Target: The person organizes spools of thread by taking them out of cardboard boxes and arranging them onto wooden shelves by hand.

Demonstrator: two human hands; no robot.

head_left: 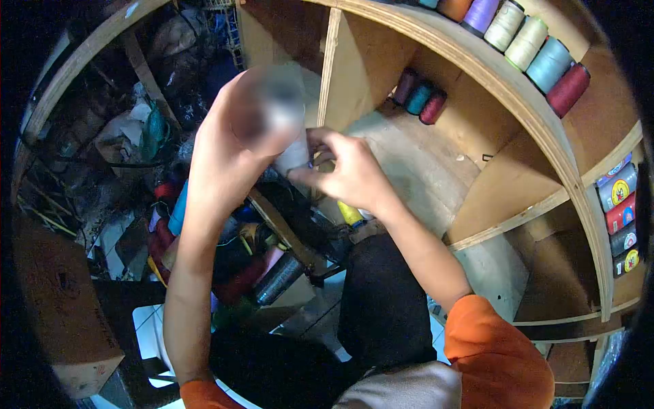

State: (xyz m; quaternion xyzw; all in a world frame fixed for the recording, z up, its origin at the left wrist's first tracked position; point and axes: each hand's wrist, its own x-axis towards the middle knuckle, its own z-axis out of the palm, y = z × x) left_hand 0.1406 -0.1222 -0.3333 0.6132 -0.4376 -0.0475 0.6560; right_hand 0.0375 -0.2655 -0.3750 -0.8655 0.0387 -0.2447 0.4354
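A pale, whitish cone-shaped object (pixel 294 153), partly blurred, is held up between both hands in front of the shelf. My left hand (pixel 248 119) is wrapped round its upper part, near the camera. At its lower right side, my right hand (pixel 344 167) has its fingers curled against it. A blur covers the top of the object, so its details are hidden. Below the right hand a yellow spool (pixel 350 213) shows beside my dark trouser leg.
Wooden shelving (pixel 477 75) curves across the right, with thread cones (pixel 548 61) along its upper shelf and several labelled spools (pixel 618 191) at the far right. Three dark spools (pixel 420 99) stand in one compartment. Mixed spools (pixel 279 278) lie low on the left; a cardboard box (pixel 61 293) stands there.
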